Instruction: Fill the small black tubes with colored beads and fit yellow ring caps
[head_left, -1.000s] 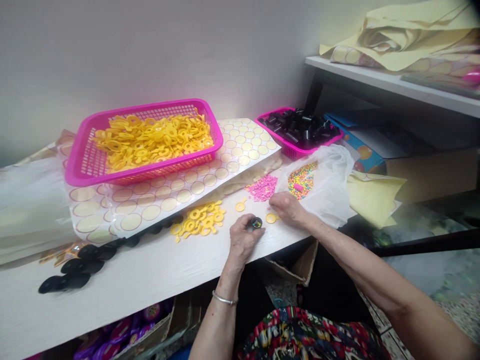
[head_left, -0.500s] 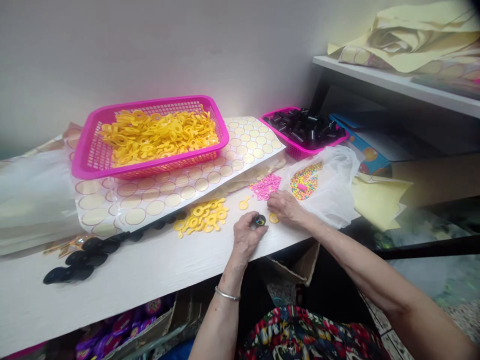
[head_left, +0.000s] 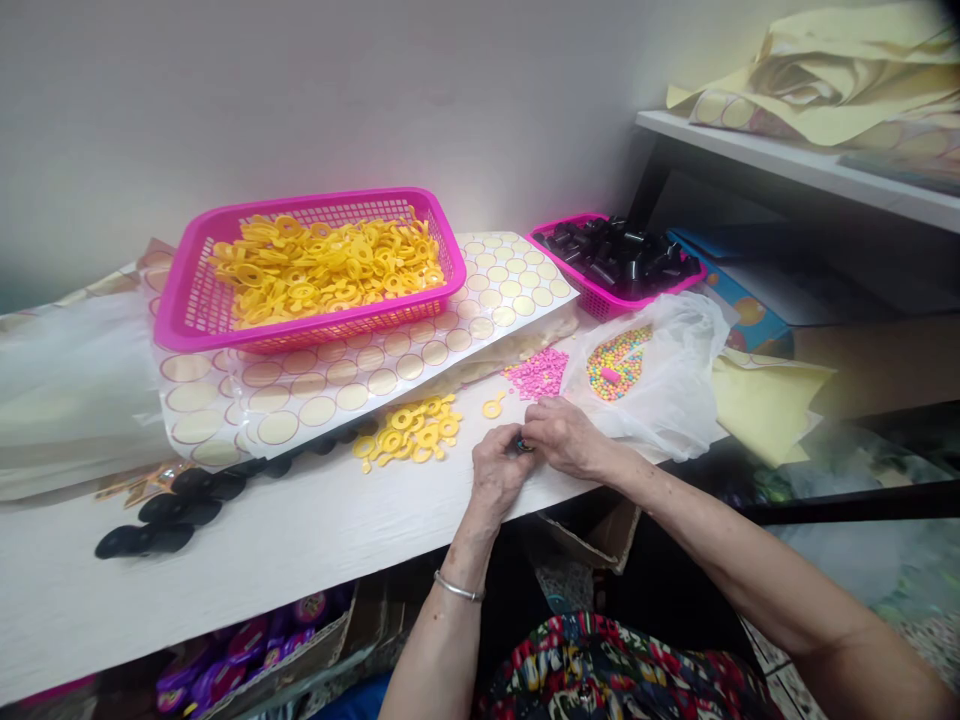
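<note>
My left hand [head_left: 496,472] is closed around a small black cup [head_left: 525,444] just above the table. The fingers of my right hand [head_left: 568,440] are bunched over the cup's opening; whatever they pinch is hidden. Just beyond the hands lies a heap of small pink pieces [head_left: 541,373]. To its right, a white plastic bag [head_left: 679,375] holds many coloured beads [head_left: 613,358] and one pink piece. A single yellow ring with a tab [head_left: 493,405] lies left of the pink heap, and a pile of similar yellow rings [head_left: 411,430] sits left of my left hand.
A pink basket [head_left: 169,320] full of yellow rings stands on sheets of round stickers [head_left: 382,382]. Behind the bag, another pink basket [head_left: 596,305] holds black cups. Black pieces [head_left: 146,540] line the table's left side. A shelf [head_left: 810,160] with yellow paper juts out at right.
My right hand has moved from the edge of the pink heap to the black cup, its fingers now covering the opening. A yellow ring beside it is now hidden. The view shifted slightly.
</note>
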